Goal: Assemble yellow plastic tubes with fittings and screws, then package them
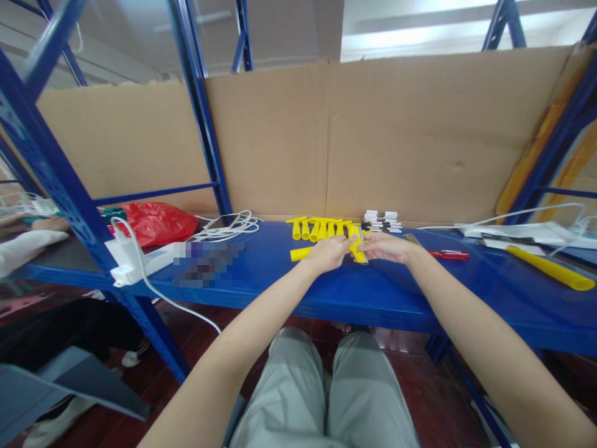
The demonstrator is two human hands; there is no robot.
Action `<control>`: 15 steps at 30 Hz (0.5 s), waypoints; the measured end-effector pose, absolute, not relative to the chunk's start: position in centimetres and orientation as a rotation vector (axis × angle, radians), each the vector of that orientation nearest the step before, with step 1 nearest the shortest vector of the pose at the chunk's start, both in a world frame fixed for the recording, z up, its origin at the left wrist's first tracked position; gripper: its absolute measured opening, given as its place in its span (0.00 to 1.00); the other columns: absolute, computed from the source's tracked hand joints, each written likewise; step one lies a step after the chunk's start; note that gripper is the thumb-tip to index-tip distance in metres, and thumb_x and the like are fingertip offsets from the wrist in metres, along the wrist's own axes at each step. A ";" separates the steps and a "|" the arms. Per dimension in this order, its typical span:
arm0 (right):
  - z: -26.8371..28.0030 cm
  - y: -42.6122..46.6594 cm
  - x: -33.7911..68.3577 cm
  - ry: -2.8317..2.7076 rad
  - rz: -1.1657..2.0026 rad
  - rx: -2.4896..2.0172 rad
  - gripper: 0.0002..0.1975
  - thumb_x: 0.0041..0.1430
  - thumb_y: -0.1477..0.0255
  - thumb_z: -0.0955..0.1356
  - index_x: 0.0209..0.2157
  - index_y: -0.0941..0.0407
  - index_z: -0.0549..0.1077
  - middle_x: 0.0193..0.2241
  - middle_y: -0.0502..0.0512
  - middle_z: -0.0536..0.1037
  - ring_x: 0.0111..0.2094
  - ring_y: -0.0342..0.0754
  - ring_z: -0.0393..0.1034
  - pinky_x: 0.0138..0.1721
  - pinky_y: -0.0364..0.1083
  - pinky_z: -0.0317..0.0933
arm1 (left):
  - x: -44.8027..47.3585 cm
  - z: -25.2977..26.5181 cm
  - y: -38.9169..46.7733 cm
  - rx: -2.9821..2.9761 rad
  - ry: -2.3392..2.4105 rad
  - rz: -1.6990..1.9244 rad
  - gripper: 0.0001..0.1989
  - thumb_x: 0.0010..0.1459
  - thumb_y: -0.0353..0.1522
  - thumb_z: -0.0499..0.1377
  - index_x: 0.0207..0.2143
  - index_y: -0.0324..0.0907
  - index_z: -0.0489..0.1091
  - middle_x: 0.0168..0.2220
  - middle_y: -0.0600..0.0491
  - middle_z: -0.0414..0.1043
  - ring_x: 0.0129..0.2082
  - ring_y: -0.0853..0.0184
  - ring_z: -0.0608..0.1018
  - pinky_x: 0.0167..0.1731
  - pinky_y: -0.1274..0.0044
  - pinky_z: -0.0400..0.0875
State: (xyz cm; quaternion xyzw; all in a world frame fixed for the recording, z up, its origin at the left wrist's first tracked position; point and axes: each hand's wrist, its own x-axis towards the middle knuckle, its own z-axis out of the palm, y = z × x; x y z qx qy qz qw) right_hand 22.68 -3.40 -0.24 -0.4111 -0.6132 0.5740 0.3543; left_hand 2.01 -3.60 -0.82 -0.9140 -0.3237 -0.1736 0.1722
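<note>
Head view: left hand [328, 254] and right hand [388, 247] pinch one yellow tool [359, 256] over a blue shelf [263, 267]; steady, even finger pressure should keep it straight.

The blue surface [261, 274] bore, at its left, a red plastic bag [161, 223], coiled white cable [233, 227] and, nearer, a white power strip [152, 260] beside a patch blurred past telling. At its far middle stood a row of yellow pieces [315, 230], a yellow tube [301, 254] lying nearer, a white stack [382, 221] to the right. Farther right lay a red tool [450, 255] and a long yellow piece [553, 269].
</note>
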 end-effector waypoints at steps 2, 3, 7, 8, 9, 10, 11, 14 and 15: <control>-0.2 -3.6 22.6 -1.628 1.469 -1.055 0.13 0.46 0.76 0.75 0.37 0.57 0.76 0.36 0.56 0.82 0.34 0.44 0.76 0.38 0.42 0.71 | 2.1 -1.0 -3.6 -2.580 -0.952 -0.507 0.27 0.65 0.28 0.52 0.66 0.39 0.55 0.52 0.40 0.74 0.50 0.60 0.77 0.46 0.70 0.73; -0.1 -3.7 22.5 -1.642 1.463 -1.059 0.13 0.45 0.75 0.75 0.36 0.58 0.76 0.36 0.56 0.82 0.34 0.44 0.76 0.38 0.42 0.71 | 2.2 -1.0 -3.6 -2.577 -0.978 -0.499 0.28 0.65 0.29 0.53 0.67 0.38 0.53 0.52 0.40 0.74 0.50 0.59 0.78 0.46 0.70 0.73; 0.1 -4.0 22.1 -1.663 1.461 -1.090 0.13 0.42 0.74 0.77 0.33 0.58 0.77 0.35 0.56 0.82 0.33 0.44 0.76 0.37 0.42 0.70 | 2.2 -1.1 -3.7 -2.582 -1.034 -0.426 0.28 0.66 0.30 0.51 0.67 0.36 0.54 0.52 0.38 0.74 0.49 0.57 0.78 0.46 0.68 0.73; 0.2 -4.0 22.0 -1.658 1.456 -1.097 0.13 0.42 0.74 0.77 0.33 0.58 0.77 0.34 0.56 0.82 0.33 0.44 0.76 0.36 0.41 0.70 | 2.2 -1.0 -3.8 -2.579 -1.027 -0.415 0.28 0.66 0.30 0.51 0.66 0.36 0.54 0.52 0.38 0.73 0.48 0.57 0.78 0.46 0.68 0.73; 0.2 -4.1 21.9 -1.651 1.445 -1.104 0.13 0.42 0.74 0.77 0.32 0.58 0.77 0.34 0.56 0.82 0.32 0.43 0.75 0.35 0.41 0.69 | 2.2 -1.0 -3.8 -2.572 -1.019 -0.408 0.27 0.66 0.29 0.51 0.66 0.36 0.54 0.52 0.38 0.73 0.48 0.57 0.79 0.45 0.67 0.73; 0.3 -4.2 21.9 -1.644 1.433 -1.109 0.13 0.42 0.74 0.77 0.33 0.58 0.77 0.34 0.56 0.82 0.32 0.43 0.75 0.35 0.41 0.69 | 2.1 -0.9 -3.8 -2.561 -1.015 -0.405 0.27 0.66 0.28 0.50 0.66 0.36 0.54 0.52 0.37 0.73 0.48 0.56 0.79 0.45 0.67 0.73; 0.3 -4.2 21.9 -1.640 1.423 -1.110 0.13 0.42 0.74 0.77 0.33 0.57 0.77 0.33 0.55 0.82 0.31 0.43 0.74 0.34 0.41 0.69 | 2.1 -0.8 -3.9 -2.551 -1.013 -0.403 0.27 0.66 0.28 0.50 0.66 0.36 0.54 0.52 0.37 0.73 0.47 0.56 0.79 0.44 0.66 0.73; 0.4 -4.3 22.0 -1.650 1.403 -1.095 0.15 0.43 0.74 0.77 0.36 0.57 0.77 0.35 0.56 0.82 0.31 0.43 0.74 0.35 0.42 0.69 | 1.9 -0.7 -3.9 -2.524 -0.996 -0.416 0.27 0.66 0.28 0.49 0.67 0.37 0.53 0.51 0.38 0.74 0.47 0.55 0.79 0.43 0.65 0.74; 0.4 -4.4 22.1 -1.658 1.399 -1.086 0.15 0.43 0.73 0.77 0.37 0.57 0.77 0.36 0.56 0.82 0.32 0.43 0.74 0.36 0.42 0.69 | 1.9 -0.7 -3.9 -2.519 -0.985 -0.423 0.27 0.66 0.28 0.50 0.67 0.38 0.53 0.50 0.38 0.74 0.47 0.55 0.78 0.43 0.65 0.74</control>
